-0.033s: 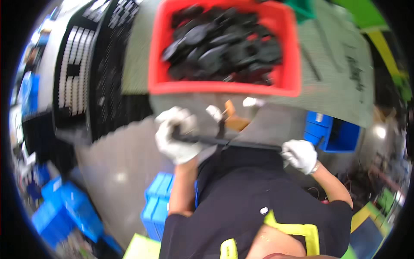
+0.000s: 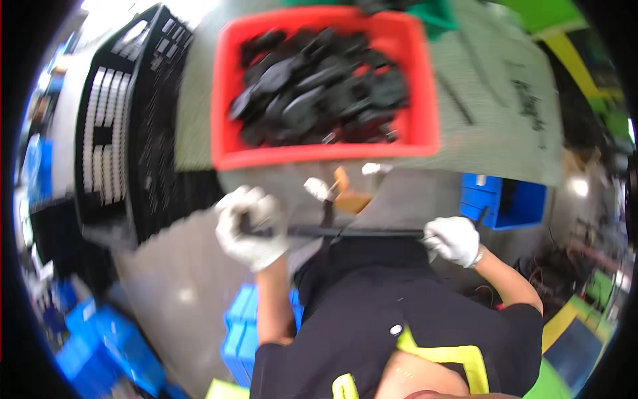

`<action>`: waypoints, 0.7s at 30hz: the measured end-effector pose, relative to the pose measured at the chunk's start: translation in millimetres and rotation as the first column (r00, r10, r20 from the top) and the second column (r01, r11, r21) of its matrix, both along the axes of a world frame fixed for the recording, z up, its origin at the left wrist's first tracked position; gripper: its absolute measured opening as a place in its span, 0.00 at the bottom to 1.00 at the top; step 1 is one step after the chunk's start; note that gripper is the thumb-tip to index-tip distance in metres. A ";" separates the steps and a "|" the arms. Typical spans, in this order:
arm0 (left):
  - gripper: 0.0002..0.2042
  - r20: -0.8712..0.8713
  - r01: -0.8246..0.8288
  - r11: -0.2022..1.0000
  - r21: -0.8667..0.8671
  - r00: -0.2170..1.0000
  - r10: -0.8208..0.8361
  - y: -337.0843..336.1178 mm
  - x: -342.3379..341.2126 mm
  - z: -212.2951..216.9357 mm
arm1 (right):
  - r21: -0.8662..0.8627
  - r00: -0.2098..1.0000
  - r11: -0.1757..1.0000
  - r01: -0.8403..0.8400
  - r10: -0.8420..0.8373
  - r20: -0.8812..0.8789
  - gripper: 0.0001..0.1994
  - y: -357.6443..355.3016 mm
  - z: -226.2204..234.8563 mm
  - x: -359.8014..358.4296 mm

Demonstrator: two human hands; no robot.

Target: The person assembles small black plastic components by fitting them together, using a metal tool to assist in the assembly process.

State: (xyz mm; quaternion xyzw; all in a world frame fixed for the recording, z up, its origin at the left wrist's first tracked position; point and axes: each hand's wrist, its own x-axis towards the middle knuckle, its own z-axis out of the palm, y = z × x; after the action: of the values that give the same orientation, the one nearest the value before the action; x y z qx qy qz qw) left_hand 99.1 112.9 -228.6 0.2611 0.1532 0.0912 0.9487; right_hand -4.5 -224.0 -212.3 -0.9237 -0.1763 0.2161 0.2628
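Observation:
A long, thin black strip (image 2: pixel 359 232) stretches nearly level between my two white-gloved hands, in front of my waist. My left hand (image 2: pixel 251 227) is closed around its left end, where a dark bent part shows between the fingers. Closed fingers of my right hand (image 2: pixel 453 241) grip the other end, and a short dark tip (image 2: pixel 483 215) sticks out beyond them. Just past the hands, a red bin (image 2: pixel 325 154) holds a heap of black moulded parts (image 2: pixel 332 86). Blur hides the strip's finer details.
The red bin rests on a grey-green covered table (image 2: pixel 495 126) bearing handwriting and a dark thin rod (image 2: pixel 455 98). Tall black slotted crates (image 2: pixel 106 143) stand left. Blue bins sit at right (image 2: pixel 525 206), below my left arm (image 2: pixel 239 332) and lower left (image 2: pixel 109 339). A green container (image 2: pixel 435 18) stands behind.
The red bin and table appear shifted left and slightly down in the picture. My left hand sits a little further left and lower; both hands keep hold of the strip.

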 end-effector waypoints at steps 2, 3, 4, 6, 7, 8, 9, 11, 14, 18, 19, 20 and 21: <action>0.07 0.108 -0.064 0.998 0.000 0.992 0.063 18.4 8.8 17.6 | 0.046 0.997 0.996 0.080 -0.081 0.021 0.05 -15.3 4.4 1.4; 0.07 0.158 -0.021 0.999 0.040 0.987 0.015 31.6 10.6 16.4 | 0.063 0.988 0.990 0.129 -0.134 0.082 0.06 -26.0 3.8 -0.7; 0.07 0.204 -0.001 0.996 0.094 0.979 -0.019 40.1 12.2 17.1 | 0.028 0.980 0.985 0.168 -0.170 0.104 0.06 -39.1 4.4 -0.6; 0.08 0.198 -0.041 0.990 0.138 0.980 0.013 33.5 13.1 22.7 | 0.054 0.910 0.944 0.324 -0.327 0.253 0.05 -62.8 7.2 4.6; 0.09 0.208 -0.020 0.979 0.201 0.978 -0.023 31.3 12.5 22.4 | 0.072 0.845 0.889 0.452 -0.453 0.284 0.05 -74.1 8.4 9.5; 0.09 0.218 -0.021 0.979 0.204 0.976 -0.025 25.9 16.4 20.5 | 0.099 0.769 0.822 0.561 -0.562 0.305 0.05 -86.4 6.1 17.1; 0.10 0.199 -0.010 0.977 0.213 0.979 -0.033 19.5 20.3 19.7 | 0.103 0.663 0.765 0.636 -0.610 0.434 0.05 -103.9 -4.5 25.7; 0.11 0.165 0.015 0.971 0.238 0.985 -0.055 8.8 21.6 24.5 | 0.082 0.480 0.650 0.756 -0.635 0.605 0.08 -143.7 -18.6 47.8; 0.12 0.164 0.092 0.939 0.331 0.974 -0.154 -12.7 36.5 22.7 | -0.050 0.409 0.535 0.844 -0.580 0.704 0.11 -208.6 -35.5 80.4; 0.12 0.061 0.067 0.799 0.597 0.990 -0.129 -29.5 46.8 27.9 | -0.236 0.474 0.439 0.867 -0.579 0.663 0.14 -263.1 -68.6 119.7; 0.12 0.058 0.056 0.728 0.683 0.990 -0.130 -30.6 48.4 29.5 | -0.235 0.486 0.455 0.859 -0.578 0.655 0.14 -266.7 -73.5 125.6; 0.11 -0.002 0.082 0.634 0.769 0.992 -0.126 -30.2 49.6 31.2 | -0.235 0.495 0.467 0.852 -0.577 0.649 0.14 -270.6 -78.3 130.3; 0.11 -0.028 0.095 0.578 0.811 0.992 -0.124 -33.0 52.3 33.4 | -0.243 0.493 0.450 0.859 -0.598 0.632 0.14 -273.7 -80.8 135.8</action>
State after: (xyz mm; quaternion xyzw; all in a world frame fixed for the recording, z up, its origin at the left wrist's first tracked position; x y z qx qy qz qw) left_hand 151.4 79.9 -195.3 0.6719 0.0634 0.0962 0.7316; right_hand 131.3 -497.7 -293.1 -0.9580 0.2649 -0.1089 0.0140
